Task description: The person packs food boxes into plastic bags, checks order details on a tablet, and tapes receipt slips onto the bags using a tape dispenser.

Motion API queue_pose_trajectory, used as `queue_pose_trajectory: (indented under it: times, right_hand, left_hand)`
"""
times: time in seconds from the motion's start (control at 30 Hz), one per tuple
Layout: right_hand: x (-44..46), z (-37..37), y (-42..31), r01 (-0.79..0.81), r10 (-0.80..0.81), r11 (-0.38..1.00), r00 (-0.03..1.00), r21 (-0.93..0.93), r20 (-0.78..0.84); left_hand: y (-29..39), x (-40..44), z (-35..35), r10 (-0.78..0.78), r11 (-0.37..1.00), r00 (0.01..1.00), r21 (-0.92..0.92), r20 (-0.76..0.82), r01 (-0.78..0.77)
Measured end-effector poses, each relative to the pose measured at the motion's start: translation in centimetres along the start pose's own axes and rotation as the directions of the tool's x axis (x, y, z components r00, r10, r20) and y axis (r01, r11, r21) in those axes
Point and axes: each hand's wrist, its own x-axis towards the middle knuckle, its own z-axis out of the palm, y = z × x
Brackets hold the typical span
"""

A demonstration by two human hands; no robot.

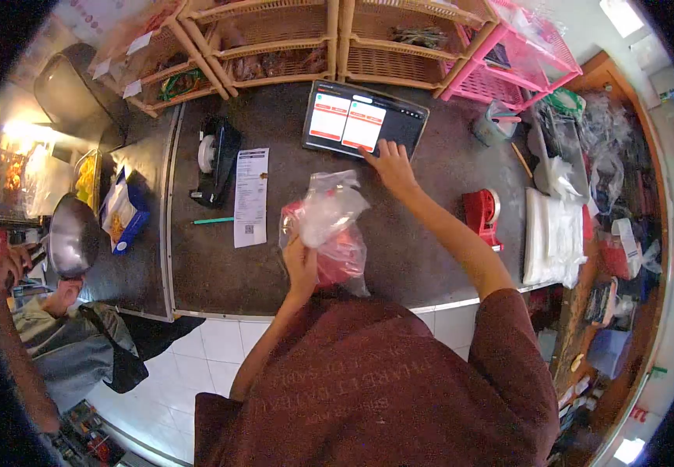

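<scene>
My right hand [391,165] reaches to the lower edge of a tablet [364,121], a finger at its screen, which shows two white panels with red bars. The fingers are apart and hold nothing. Below and to the left, my left hand [298,261] grips the side of a clear plastic bag [329,222] with something red inside; its fingertips are partly hidden. A printed paper slip [251,198] lies left of the bag, with a green pen [212,221] touching its edge. Further left stands a black tape dispenser [216,163].
Woven racks [274,47] and a pink basket [508,70] line the back. At right are a red tape dispenser [482,218], stacked white bags [551,237] and a grey bin [559,148]. Another person's hands hold a metal bowl [74,233] at left, beside a blue tray [124,212].
</scene>
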Motion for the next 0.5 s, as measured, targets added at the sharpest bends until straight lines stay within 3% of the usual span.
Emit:
queue_pose_trajectory:
  times: [0.03,0.13,0.17,0.2,0.27,0.33,0.37,0.4,0.43,0.47,0.5]
  right_hand:
    - [0.0,0.2,0.0,-0.02,0.018,0.998,0.999,0.064,0.03]
    - [-0.4,0.9,0.2,-0.012,0.011,0.996,1.0,0.094,0.015]
    - [-0.6,1.7,0.7,-0.001,0.012,0.987,0.998,0.16,-0.069]
    - [0.0,0.3,1.4,-0.018,0.093,0.958,0.964,0.285,-0.251]
    - [0.9,-1.9,5.5,-0.245,0.317,0.863,0.944,0.443,-0.095]
    - [0.0,-1.1,12.3,-0.403,0.484,0.87,0.812,0.286,-0.328]
    - [-0.9,-0.4,15.8,-0.494,0.579,0.815,0.704,0.302,-0.412]
    - [-1.5,0.3,19.7,-0.646,0.687,0.725,0.658,0.238,-0.307]
    - [-2.9,1.1,22.6,-0.549,0.716,0.698,0.533,0.459,-0.451]
    - [-4.1,4.5,27.3,-0.715,0.759,0.651,0.609,0.257,-0.23]
    - [-5.0,5.8,30.2,-0.694,0.746,0.65,0.66,0.312,-0.086]
  left_hand:
    - [0.5,0.0,-0.1,0.007,1.0,1.0,-0.002,-0.03,-0.007]
    - [-4.4,-2.0,0.4,-0.251,0.951,0.967,-0.196,-0.043,0.238]
    - [-4.4,-2.3,0.7,-0.306,0.928,0.951,-0.238,-0.047,0.287]
    - [-4.3,-2.2,1.0,-0.357,0.902,0.932,-0.279,-0.054,0.33]
    - [-3.0,-1.8,1.3,-0.458,0.857,0.888,-0.286,-0.038,0.429]
    - [-1.2,-1.9,0.9,-0.56,0.81,0.828,-0.206,0.006,0.549]
    - [-1.6,-2.2,0.5,-0.572,0.807,0.818,-0.143,0.049,0.573]
    - [-2.3,-2.5,-0.1,-0.586,0.802,0.806,-0.081,0.087,0.592]
    - [-2.6,-2.6,-0.2,-0.601,0.795,0.791,-0.02,0.119,0.607]
    - [-1.5,-2.4,0.2,-0.535,0.844,0.836,0.048,0.117,0.534]
    - [0.5,-1.9,0.6,-0.467,0.883,0.876,0.119,0.119,0.454]
